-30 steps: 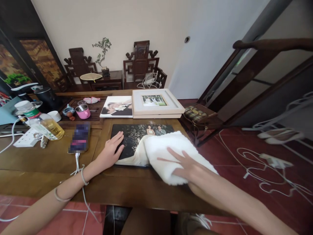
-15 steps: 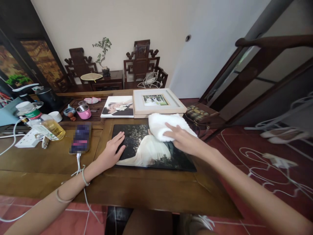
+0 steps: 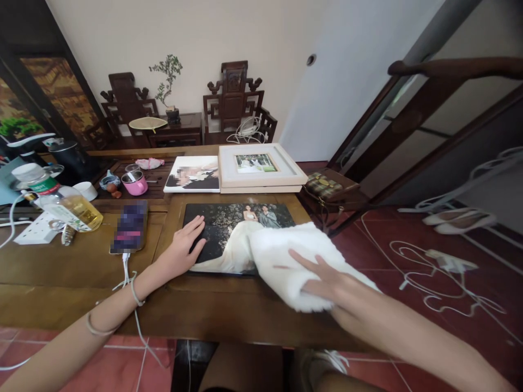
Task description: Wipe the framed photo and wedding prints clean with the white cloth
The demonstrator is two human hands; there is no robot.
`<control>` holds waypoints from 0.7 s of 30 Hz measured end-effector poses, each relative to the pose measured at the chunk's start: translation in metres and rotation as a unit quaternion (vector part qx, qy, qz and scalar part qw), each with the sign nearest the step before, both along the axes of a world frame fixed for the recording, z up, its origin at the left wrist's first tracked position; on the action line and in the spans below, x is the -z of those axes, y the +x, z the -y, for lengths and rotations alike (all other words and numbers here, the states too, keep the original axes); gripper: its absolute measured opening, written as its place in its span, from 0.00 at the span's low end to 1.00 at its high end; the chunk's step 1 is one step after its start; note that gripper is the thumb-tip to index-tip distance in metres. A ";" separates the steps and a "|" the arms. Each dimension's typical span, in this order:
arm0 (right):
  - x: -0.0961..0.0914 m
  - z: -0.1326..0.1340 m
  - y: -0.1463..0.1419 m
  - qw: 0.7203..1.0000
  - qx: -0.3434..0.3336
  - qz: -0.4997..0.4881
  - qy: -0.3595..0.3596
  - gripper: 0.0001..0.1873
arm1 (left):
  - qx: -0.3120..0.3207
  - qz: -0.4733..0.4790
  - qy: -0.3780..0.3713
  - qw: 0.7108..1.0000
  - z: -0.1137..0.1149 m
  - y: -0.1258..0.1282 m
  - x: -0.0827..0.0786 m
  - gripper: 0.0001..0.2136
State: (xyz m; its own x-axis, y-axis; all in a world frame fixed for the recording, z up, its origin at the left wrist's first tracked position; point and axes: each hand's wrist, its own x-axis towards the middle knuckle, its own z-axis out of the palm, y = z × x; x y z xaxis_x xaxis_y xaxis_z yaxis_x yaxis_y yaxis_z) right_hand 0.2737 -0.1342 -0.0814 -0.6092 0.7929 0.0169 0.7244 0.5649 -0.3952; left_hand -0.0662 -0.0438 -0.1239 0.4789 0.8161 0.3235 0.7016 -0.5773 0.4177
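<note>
A dark wedding photo panel (image 3: pixel 216 239) lies flat on the wooden table, showing a couple and a long white dress. My left hand (image 3: pixel 186 245) rests on its left edge, fingers stretched out and holding nothing. Over the panel's right part and front edge, my right hand (image 3: pixel 324 277) grips a fluffy white towel (image 3: pixel 281 247). The towel hides the panel's lower right corner. Some of the right fingers are tucked into the cloth and blurred.
Behind the panel lie a light wooden picture frame (image 3: pixel 294 179) and a white-edged photo print (image 3: pixel 174 188). Leftward are a phone (image 3: pixel 129 226) on a cable, an oil-coloured bottle (image 3: pixel 79 209), a power strip (image 3: pixel 38 228) and a pink cup (image 3: pixel 137 184). A checked bag (image 3: pixel 324 185) sits beyond the right edge.
My right hand has drawn the towel from the panel's upper right toward me, over its lower right, uncovering the couple. My left hand stays on the left edge. The view has shifted slightly.
</note>
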 end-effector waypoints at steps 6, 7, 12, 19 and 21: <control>-0.004 -0.097 -0.014 0.998 -0.009 0.041 0.044 0.29 | 0.005 -0.009 -0.010 1.000 0.001 -0.001 -0.001 0.21; -0.003 -0.113 -0.017 0.997 -0.009 0.045 0.055 0.29 | 0.005 -0.007 -0.011 1.000 0.001 -0.001 -0.001 0.21; 0.003 -0.140 -0.024 0.992 0.021 0.081 0.095 0.31 | -0.002 -0.002 -0.010 1.000 0.001 -0.001 0.001 0.21; -0.002 -0.042 -0.011 0.999 0.015 0.030 0.031 0.26 | -0.011 0.003 0.005 1.000 0.001 0.002 0.004 0.20; -0.002 -0.012 -0.009 1.000 0.007 0.012 -0.002 0.27 | -0.014 0.001 0.008 1.000 0.001 0.002 0.004 0.20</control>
